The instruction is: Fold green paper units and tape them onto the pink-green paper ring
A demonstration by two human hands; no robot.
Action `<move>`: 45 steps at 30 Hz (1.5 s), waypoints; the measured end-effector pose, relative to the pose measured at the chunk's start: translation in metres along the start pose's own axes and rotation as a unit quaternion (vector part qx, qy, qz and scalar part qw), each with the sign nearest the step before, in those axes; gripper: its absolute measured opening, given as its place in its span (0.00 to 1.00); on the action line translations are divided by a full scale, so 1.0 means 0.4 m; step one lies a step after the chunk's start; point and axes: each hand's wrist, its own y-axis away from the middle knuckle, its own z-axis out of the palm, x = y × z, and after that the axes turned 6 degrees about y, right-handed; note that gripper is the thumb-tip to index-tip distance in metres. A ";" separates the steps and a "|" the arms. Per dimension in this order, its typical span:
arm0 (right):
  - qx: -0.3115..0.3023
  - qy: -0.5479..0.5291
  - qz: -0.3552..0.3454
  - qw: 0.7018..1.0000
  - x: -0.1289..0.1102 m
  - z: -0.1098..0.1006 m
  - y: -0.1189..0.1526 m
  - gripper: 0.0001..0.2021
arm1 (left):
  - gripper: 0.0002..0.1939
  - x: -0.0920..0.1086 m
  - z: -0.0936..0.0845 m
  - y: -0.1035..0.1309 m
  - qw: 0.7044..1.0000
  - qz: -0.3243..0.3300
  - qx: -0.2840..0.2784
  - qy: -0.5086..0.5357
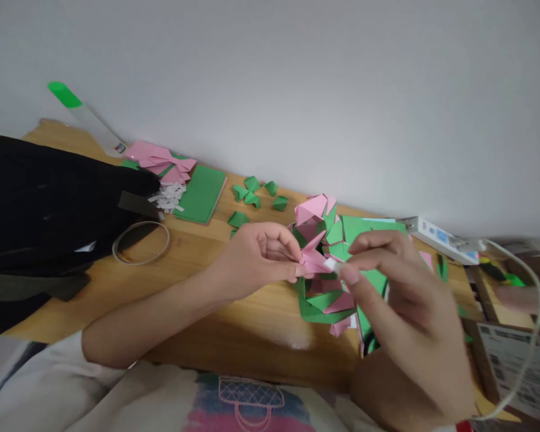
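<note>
My left hand [258, 258] pinches a folded pink paper piece [314, 259] between thumb and fingers. Close to its right end, my right hand [400, 300] grips a small white strip [332, 264] between thumb and forefinger; the strip appears to touch the pink paper, though I cannot tell whether it is stuck on. Behind and below both hands lies a cluster of folded pink and green paper pieces [326, 303], partly hidden by my fingers. Flat green sheets [355, 227] extend under my right hand.
Small green folded pieces [252, 198] are scattered near the wall. A green paper stack [202, 195], white strips [168, 197] and folded pink pieces [162, 159] sit farther left. A tape roll [165, 246] lies beside a black bag [49, 222]. A power strip [441, 237] with a cable stands right.
</note>
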 end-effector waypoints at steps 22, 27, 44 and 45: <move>0.012 0.214 -0.057 0.975 -0.020 0.038 0.007 0.09 | 0.05 0.002 0.013 0.018 0.999 0.024 -0.012 -0.041; 0.058 0.251 -0.026 0.966 -0.022 0.049 0.011 0.13 | 0.06 -0.002 0.018 0.013 0.998 0.034 0.013 -0.050; 0.025 0.090 -0.005 0.996 -0.006 0.030 -0.004 0.08 | 0.10 -0.008 0.011 0.004 1.000 -0.006 0.018 -0.017; 0.018 0.086 -0.006 0.996 -0.004 0.034 -0.006 0.08 | 0.10 -0.008 0.011 0.005 1.000 -0.006 0.018 -0.014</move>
